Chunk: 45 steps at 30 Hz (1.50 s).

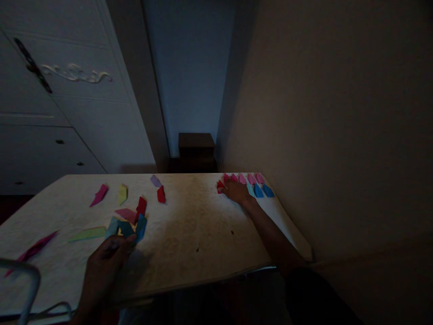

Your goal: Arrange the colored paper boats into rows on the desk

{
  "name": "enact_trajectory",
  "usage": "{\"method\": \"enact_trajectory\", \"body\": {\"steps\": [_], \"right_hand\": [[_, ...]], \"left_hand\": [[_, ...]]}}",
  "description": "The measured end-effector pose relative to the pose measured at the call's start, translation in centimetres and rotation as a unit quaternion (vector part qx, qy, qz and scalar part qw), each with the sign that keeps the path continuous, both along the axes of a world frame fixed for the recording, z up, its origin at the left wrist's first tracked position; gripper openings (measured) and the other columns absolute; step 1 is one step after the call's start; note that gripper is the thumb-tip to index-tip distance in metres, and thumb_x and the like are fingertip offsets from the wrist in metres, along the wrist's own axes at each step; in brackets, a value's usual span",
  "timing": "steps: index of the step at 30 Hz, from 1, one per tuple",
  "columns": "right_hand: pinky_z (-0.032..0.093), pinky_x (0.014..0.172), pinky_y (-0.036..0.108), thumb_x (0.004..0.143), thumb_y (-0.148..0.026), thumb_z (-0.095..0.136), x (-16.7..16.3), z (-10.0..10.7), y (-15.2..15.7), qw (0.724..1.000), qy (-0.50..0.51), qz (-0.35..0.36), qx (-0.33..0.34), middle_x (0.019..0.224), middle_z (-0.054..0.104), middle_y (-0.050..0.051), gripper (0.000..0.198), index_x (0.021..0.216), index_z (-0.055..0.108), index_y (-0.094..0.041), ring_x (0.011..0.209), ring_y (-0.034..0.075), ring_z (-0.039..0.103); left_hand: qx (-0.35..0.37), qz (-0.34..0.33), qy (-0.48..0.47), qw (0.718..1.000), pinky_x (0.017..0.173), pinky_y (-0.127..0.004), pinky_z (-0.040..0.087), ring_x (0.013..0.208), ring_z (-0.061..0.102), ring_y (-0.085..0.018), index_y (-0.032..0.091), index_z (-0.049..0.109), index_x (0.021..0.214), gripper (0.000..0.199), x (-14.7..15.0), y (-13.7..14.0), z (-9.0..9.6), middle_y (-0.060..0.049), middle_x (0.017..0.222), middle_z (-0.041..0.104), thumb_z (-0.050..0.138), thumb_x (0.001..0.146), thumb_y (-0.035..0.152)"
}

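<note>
Low at the left, my left hand (106,259) is closed, thumb and fingertips pinching a dark blue folded paper piece (126,228). Close around it lie a light blue folded piece (112,226), another blue piece (141,228), a pink piece (126,214) and a red piece (141,206). My right hand (237,191) reaches to the far right of the table, its thumb and fingers around a small red folded paper piece (220,186) on the tabletop. Beside and partly under this hand run rows of pink pieces (251,179) and blue pieces (258,191).
More folded papers lie on the pale table (189,225): magenta (99,195), yellow (122,194), purple (155,180), red (161,194) and green (88,234). A metal tube frame (32,275) stands at lower left. A wall (338,135) borders the right side.
</note>
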State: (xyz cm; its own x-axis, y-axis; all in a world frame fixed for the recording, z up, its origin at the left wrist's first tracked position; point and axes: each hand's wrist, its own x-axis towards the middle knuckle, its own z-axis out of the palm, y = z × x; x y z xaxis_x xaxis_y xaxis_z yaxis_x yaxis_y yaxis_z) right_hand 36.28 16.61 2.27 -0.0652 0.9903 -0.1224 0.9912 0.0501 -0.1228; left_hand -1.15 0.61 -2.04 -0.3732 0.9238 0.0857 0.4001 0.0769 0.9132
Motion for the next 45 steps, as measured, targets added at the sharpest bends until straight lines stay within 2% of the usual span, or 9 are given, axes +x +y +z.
{"method": "enact_trajectory", "body": {"steps": [5,9,15,22,25,29,33,39,45], "right_hand": [[0.048,0.088,0.042,0.095,-0.058,0.039,0.3,-0.1,0.3,1.000,-0.009,-0.021,-0.011,0.118,0.067,0.020,0.055,0.114,0.063,-0.012,0.110,0.032,0.063],[0.048,0.088,0.042,0.095,-0.057,0.040,0.7,0.1,0.1,1.000,-0.010,-0.027,-0.010,0.117,0.067,0.020,0.053,0.111,0.064,-0.013,0.110,0.032,0.063],[0.047,0.090,0.041,0.096,-0.053,0.040,0.2,0.6,-0.8,0.999,-0.005,-0.033,0.010,0.120,0.066,0.020,0.051,0.122,0.057,-0.013,0.112,0.032,0.062],[0.047,0.093,0.042,0.097,-0.051,0.042,-0.1,0.9,-4.4,0.999,0.013,0.009,0.031,0.137,0.055,0.019,0.051,0.130,0.054,-0.015,0.118,0.033,0.058],[0.049,0.093,0.042,0.096,-0.047,0.043,0.1,0.4,-6.4,0.999,0.012,0.031,0.022,0.148,0.044,0.015,0.048,0.133,0.053,-0.018,0.119,0.032,0.058],[0.049,0.095,0.045,0.096,-0.045,0.043,0.4,-0.3,-7.8,0.999,0.017,0.041,0.004,0.151,0.040,0.014,0.051,0.141,0.046,-0.019,0.122,0.033,0.056],[0.047,0.097,0.047,0.097,-0.044,0.040,0.9,-0.8,-8.0,0.999,0.028,0.036,0.000,0.152,0.039,0.013,0.054,0.146,0.039,-0.021,0.122,0.033,0.056],[0.047,0.099,0.045,0.099,-0.042,0.038,1.9,-1.5,-7.8,0.998,0.037,0.044,0.021,0.149,0.044,0.012,0.051,0.144,0.043,-0.020,0.126,0.031,0.053],[0.047,0.099,0.043,0.099,-0.043,0.038,2.4,-1.4,-7.8,0.997,0.047,0.037,0.038,0.148,0.046,0.008,0.050,0.144,0.043,-0.022,0.124,0.030,0.055]], "left_hand": [[0.005,0.006,-0.006,1.000,0.046,-0.021,0.039,0.051,0.048,-0.012,0.019,0.058,0.063,0.037,0.2,0.1,0.1,0.002,0.055,0.054,0.069,0.072,0.054],[-0.003,0.018,-0.008,1.000,0.043,-0.022,0.037,0.047,0.047,-0.012,0.020,0.060,0.062,0.036,0.5,0.1,0.5,0.003,0.050,0.053,0.070,0.068,0.055],[-0.006,0.029,0.003,1.000,0.045,-0.022,0.038,0.048,0.049,-0.012,0.020,0.059,0.062,0.037,0.8,0.0,1.1,0.003,0.051,0.054,0.069,0.068,0.055],[0.003,0.021,0.014,1.000,0.043,-0.022,0.038,0.047,0.049,-0.013,0.020,0.059,0.061,0.038,0.8,0.0,1.3,0.002,0.050,0.055,0.068,0.068,0.056],[-0.006,0.025,0.020,0.999,0.040,-0.022,0.035,0.044,0.045,-0.012,0.020,0.057,0.061,0.041,0.7,0.0,1.0,0.003,0.047,0.051,0.068,0.068,0.059],[-0.004,0.018,0.009,1.000,0.042,-0.021,0.037,0.047,0.048,-0.012,0.020,0.057,0.063,0.040,0.7,0.0,0.8,0.003,0.050,0.053,0.068,0.070,0.058],[0.001,0.012,0.004,1.000,0.043,-0.021,0.037,0.047,0.048,-0.012,0.020,0.057,0.062,0.039,0.6,0.0,0.7,0.003,0.051,0.054,0.070,0.069,0.056],[0.008,0.013,-0.004,1.000,0.044,-0.020,0.036,0.048,0.047,-0.011,0.020,0.056,0.060,0.039,0.7,0.0,0.7,0.003,0.050,0.053,0.069,0.071,0.055],[-0.001,0.022,-0.003,1.000,0.044,-0.020,0.037,0.049,0.049,-0.011,0.020,0.058,0.062,0.036,0.6,0.0,0.7,0.002,0.054,0.056,0.069,0.071,0.053]]}}
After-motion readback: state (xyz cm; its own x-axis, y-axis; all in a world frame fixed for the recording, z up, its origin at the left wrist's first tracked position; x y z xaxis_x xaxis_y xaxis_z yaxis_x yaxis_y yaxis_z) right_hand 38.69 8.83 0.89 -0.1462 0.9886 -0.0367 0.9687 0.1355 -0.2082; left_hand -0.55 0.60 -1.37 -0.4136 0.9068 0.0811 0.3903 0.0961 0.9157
